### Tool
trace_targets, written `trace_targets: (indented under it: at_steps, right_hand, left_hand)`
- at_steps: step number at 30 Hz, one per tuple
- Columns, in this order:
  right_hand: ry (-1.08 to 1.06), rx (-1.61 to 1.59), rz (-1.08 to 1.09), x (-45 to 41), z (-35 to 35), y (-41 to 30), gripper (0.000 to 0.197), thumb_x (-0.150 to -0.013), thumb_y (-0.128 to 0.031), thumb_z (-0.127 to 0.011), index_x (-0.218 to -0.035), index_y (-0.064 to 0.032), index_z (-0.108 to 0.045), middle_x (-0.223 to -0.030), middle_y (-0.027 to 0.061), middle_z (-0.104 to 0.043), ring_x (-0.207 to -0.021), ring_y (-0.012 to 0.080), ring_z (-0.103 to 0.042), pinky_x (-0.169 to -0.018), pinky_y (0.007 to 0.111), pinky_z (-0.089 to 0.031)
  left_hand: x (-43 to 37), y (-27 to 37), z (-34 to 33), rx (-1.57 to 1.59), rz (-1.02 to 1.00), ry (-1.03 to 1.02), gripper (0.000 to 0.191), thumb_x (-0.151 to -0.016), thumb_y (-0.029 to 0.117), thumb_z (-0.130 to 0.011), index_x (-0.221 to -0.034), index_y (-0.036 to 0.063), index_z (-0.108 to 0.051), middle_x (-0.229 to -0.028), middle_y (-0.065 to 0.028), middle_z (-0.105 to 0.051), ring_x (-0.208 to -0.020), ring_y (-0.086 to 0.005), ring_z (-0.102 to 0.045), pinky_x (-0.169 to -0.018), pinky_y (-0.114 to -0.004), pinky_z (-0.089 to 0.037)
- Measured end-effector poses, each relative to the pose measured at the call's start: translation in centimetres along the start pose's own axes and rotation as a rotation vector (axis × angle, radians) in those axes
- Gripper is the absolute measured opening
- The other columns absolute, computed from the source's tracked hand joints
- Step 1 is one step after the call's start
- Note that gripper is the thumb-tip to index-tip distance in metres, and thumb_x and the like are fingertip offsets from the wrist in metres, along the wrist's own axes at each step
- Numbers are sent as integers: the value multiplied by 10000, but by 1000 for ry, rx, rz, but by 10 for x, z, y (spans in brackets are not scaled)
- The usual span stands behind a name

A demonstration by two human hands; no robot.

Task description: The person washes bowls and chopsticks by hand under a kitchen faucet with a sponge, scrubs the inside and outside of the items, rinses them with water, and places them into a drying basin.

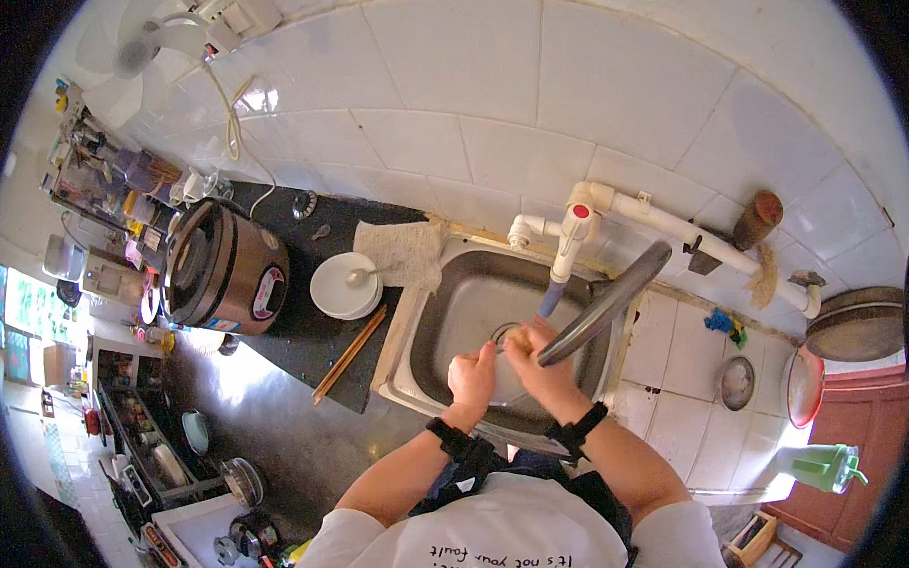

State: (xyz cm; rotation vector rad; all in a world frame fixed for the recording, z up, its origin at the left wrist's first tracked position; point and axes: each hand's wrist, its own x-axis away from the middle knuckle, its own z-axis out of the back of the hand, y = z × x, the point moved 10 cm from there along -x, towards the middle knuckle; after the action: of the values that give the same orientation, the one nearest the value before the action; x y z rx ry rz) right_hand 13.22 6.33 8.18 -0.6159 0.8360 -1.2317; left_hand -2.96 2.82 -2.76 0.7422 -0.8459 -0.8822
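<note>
Both hands are over the stainless steel sink (453,314). My left hand (472,378) is curled into a fist, its thumb towards the other hand. It seems to grip a thin utensil, mostly hidden by the fingers. In my right hand (545,370) is a small yellowish sponge (519,339), pressed against the utensil's far end. A curved grey metal tube (608,304), which looks like a faucet spout, crosses above my right hand. Behind the hands, a white plastic tap (574,235) points its blue hose end (551,299) down into the basin.
Left of the sink are stacked white bowls (342,287) with a spoon (358,277), wooden chopsticks (350,355), a cloth (399,252) and a rice cooker (226,265). On the right tiled counter lie a metal bowl (736,382) and a green cup (816,468).
</note>
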Motion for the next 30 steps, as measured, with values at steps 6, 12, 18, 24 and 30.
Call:
trace_targets:
  at_steps: [6,12,18,24,30]
  right_hand:
    - [-137,-565,-627,33,-42,187,222,-852,-319,-569,-835,-99,-595,-751,41,-578,-735,166,-562,-692,332,-451]
    - [3,-1159,-1131,68,-53,155,243,-851,-309,-577,-971,-98,-565,-842,10,-566,-761,151,-545,-676,309,-446]
    - [79,-811,-1041,48,-39,211,192,-874,-265,-547,-922,-79,-564,-805,28,-551,-738,137,-534,-639,318,-431]
    - [15,-205,-204,22,-7,52,219,-866,-182,-537,-1028,-37,-509,-890,95,-498,-851,214,-510,-764,336,-411]
    - [-18,261,269,11,-12,-6,284,-851,-159,-527,-1102,-43,-464,-1056,156,-501,-962,287,-521,-838,391,-406]
  left_hand:
    - [6,-12,-8,581,213,-149,287,-809,213,-545,-888,-57,-600,-836,-138,-611,-694,-179,-534,-577,-313,-414]
    - [1,-38,-10,797,341,-215,418,-870,298,-514,-1084,-59,-547,-993,-135,-588,-892,-189,-555,-764,-302,-440]
    - [18,10,-36,987,485,-552,505,-919,412,-434,-1232,16,-450,-1151,-106,-550,-1052,-234,-513,-916,-352,-388]
    - [25,-3,-56,1354,699,-467,456,-923,404,-419,-1195,42,-472,-1203,-107,-518,-1118,-263,-470,-964,-404,-354]
    - [10,-3,-44,1047,452,-327,427,-924,361,-444,-1135,-5,-502,-1071,-127,-570,-952,-249,-564,-836,-389,-454]
